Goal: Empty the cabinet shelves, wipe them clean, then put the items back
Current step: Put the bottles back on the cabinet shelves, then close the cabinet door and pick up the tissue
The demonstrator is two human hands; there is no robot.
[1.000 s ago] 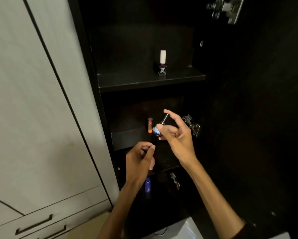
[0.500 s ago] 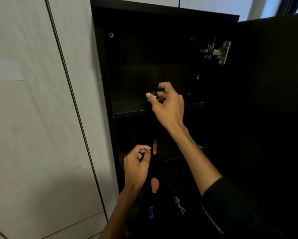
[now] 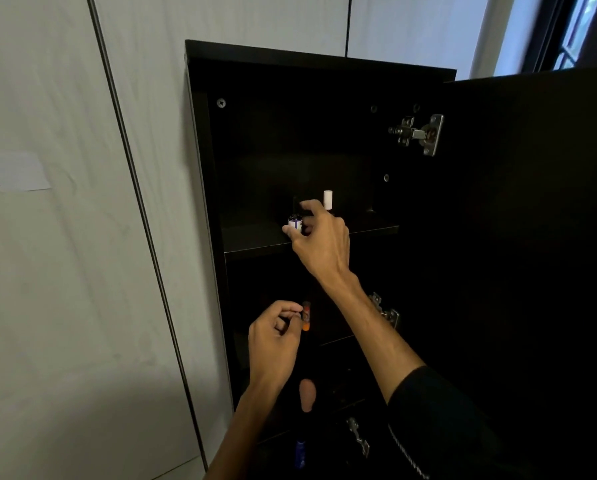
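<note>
A person's right hand (image 3: 319, 237) pinches a small bottle (image 3: 295, 223), standing it on the cabinet's upper shelf (image 3: 255, 239) beside a white-capped bottle (image 3: 327, 199), apparently restocking; the left hand (image 3: 274, 337) waits below, fingers curled, seemingly empty.

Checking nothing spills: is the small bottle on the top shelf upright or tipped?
Upright: the small bottle stands on the top shelf, cap upward, right hand around it.

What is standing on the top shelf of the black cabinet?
On the top shelf stand a small bottle with a white-and-purple label, held by the right hand, and a white-capped bottle behind it; the hand covers that bottle's body.
</note>
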